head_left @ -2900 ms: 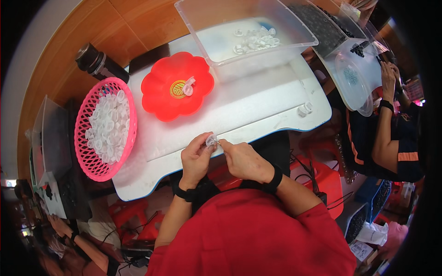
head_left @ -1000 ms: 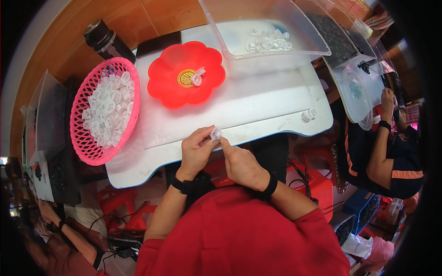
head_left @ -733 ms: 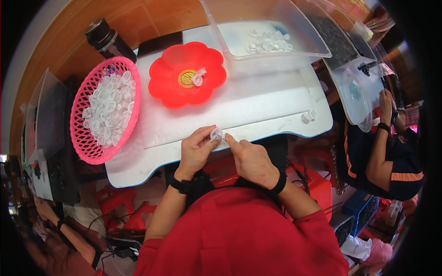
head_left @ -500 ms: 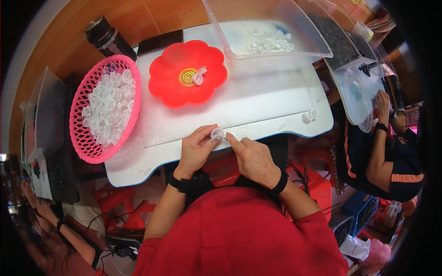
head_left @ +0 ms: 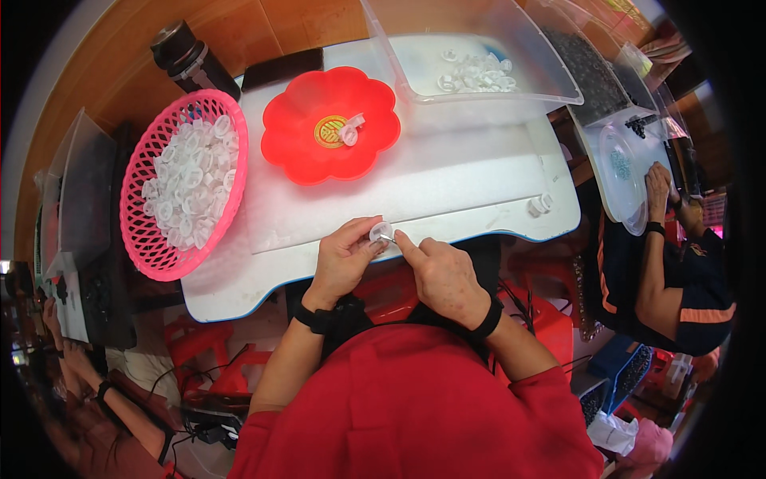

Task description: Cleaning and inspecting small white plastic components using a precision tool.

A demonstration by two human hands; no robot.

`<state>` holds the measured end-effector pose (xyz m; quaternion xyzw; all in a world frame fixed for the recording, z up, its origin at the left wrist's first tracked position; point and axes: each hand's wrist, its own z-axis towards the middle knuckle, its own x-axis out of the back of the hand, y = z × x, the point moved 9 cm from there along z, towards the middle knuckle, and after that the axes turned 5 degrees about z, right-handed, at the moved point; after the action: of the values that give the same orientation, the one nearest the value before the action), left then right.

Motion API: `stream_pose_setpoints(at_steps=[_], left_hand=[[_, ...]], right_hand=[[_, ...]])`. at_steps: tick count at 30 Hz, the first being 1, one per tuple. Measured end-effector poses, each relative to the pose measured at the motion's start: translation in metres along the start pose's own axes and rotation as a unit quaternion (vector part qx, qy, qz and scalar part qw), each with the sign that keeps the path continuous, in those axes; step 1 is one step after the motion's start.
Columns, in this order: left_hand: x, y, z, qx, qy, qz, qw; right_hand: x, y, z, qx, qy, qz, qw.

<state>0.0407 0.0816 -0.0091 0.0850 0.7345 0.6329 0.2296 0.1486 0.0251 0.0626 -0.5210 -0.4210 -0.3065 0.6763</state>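
Observation:
Over the table's near edge, my left hand (head_left: 341, 262) pinches a small clear plastic cup-shaped part (head_left: 380, 231) between thumb and fingers. My right hand (head_left: 448, 279) grips a thin metal tool (head_left: 388, 238), its handle mostly hidden in the fist and its tip at the part's opening. Beyond my hands sits a red flower-shaped bowl (head_left: 363, 164) with clear plastic pieces (head_left: 349, 132) in it. To the left, a pink lattice basket (head_left: 136, 231) is heaped with similar white, translucent parts (head_left: 191, 180).
A clear plastic bin (head_left: 495, 100) holding some parts stands at the back of the white table (head_left: 335, 211). Two or so loose parts (head_left: 540, 204) lie near the right edge. A dark flask (head_left: 187, 57) is behind the basket. Co-workers' arms (head_left: 656, 263) show at both sides.
The metal tip shows further across the plastic part's opening now. My hands have barely moved. At the right, a co-worker's hands have shifted beside the tray.

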Motion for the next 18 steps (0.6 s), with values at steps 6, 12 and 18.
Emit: stream_pose_setpoints(at_steps=[6, 12, 18], left_hand=[[0.000, 0.000, 0.000, 0.008, -0.005, 0.004, 1.000], [0.003, -0.001, -0.002, -0.020, 0.004, 0.071, 0.997], [0.001, 0.000, -0.002, -0.027, 0.012, 0.078, 0.997]], right_hand=[[-0.003, -0.006, 0.001, 0.029, -0.022, -0.072, 0.997], [-0.002, -0.009, 0.011, 0.030, -0.115, -0.081, 0.990], [0.002, -0.020, 0.017, 0.074, -0.125, -0.103, 0.984]])
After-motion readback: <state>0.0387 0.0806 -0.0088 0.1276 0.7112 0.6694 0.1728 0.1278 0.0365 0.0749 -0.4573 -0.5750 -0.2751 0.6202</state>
